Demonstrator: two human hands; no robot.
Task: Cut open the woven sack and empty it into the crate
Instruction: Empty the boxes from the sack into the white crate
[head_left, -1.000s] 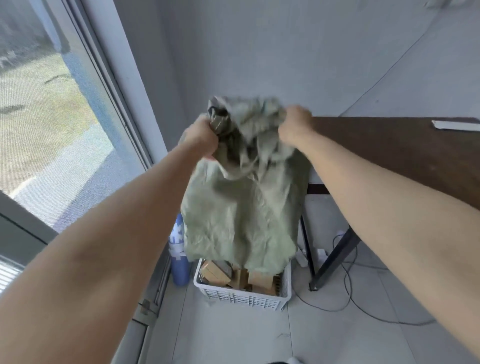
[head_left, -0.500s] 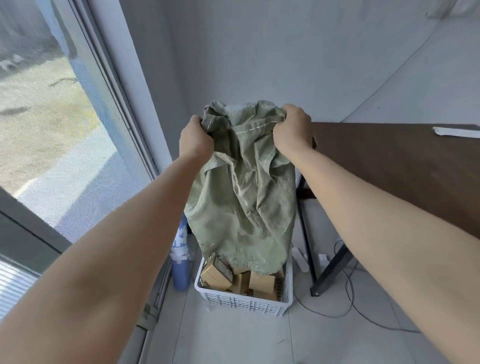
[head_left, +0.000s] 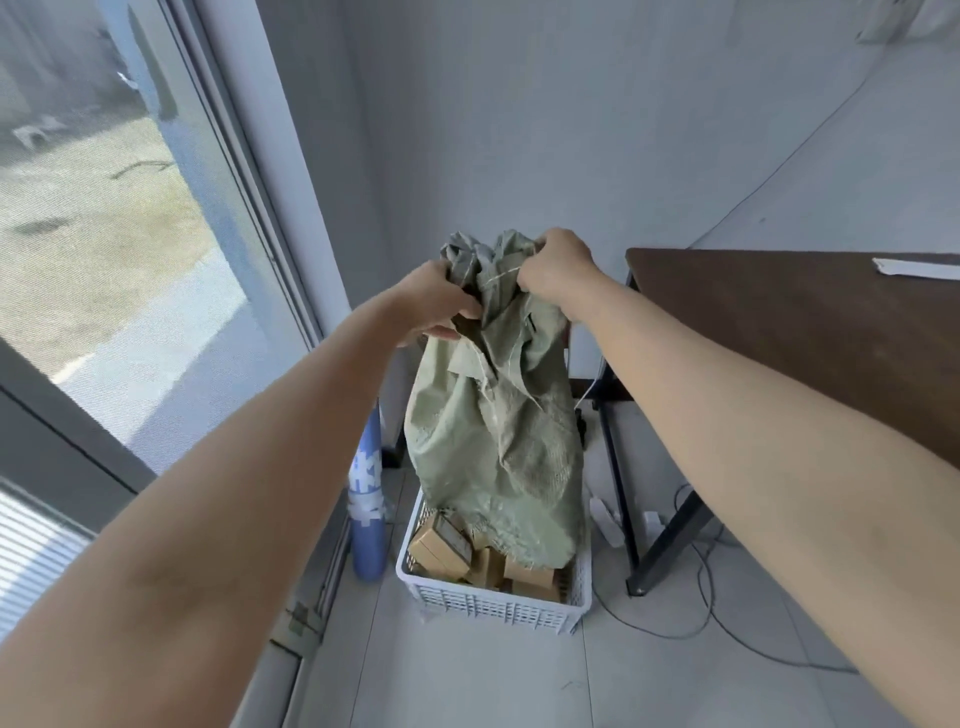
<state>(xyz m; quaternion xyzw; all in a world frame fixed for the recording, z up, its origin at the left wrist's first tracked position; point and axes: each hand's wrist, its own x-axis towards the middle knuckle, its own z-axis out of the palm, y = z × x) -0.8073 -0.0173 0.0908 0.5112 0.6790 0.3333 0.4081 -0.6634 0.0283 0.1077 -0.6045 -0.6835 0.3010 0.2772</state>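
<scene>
A: Both hands, left hand and right hand, clamped on sack, hanging mouth-down over crate.

B: Risk: boxes snag inside, then spill beside crate.

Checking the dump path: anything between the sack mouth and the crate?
Nothing visible. The left hand and right hand hold the green sack upside down, its lower end hanging inside the white crate, over the cardboard boxes already there.

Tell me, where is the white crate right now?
In the head view the white crate sits on the floor, low and centre, under the hanging green sack, between the blue cylinder and the table leg.
</scene>
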